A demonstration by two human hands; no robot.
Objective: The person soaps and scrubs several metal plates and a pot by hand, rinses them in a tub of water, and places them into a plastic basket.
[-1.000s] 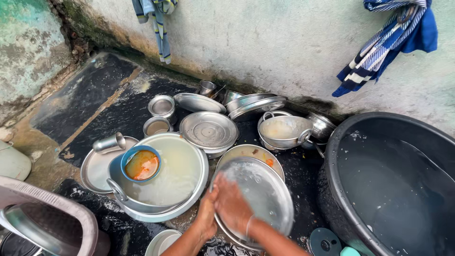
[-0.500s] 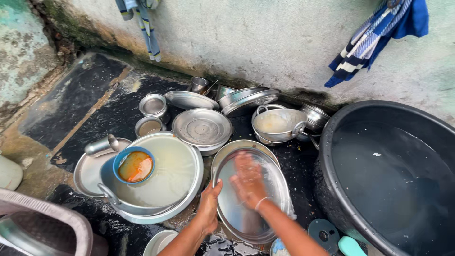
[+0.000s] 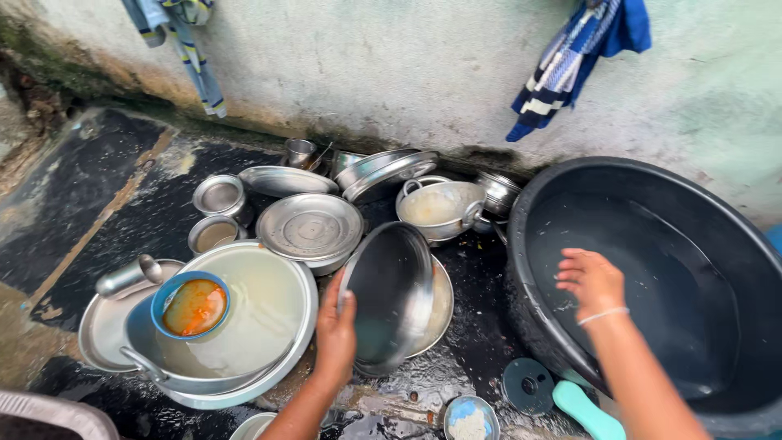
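The tilted steel plate [image 3: 389, 297] hides the plate beneath; the left hand [image 3: 336, 330] grips its rim. The right hand [image 3: 593, 281] hovers open-fingered over the black tub [image 3: 652, 269], centre right.

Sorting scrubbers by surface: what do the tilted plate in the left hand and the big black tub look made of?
The plate looks like polished steel: silvery, mirror-like sheen. The tub seems matte black plastic: thick, dull rim, though rubber is possible.
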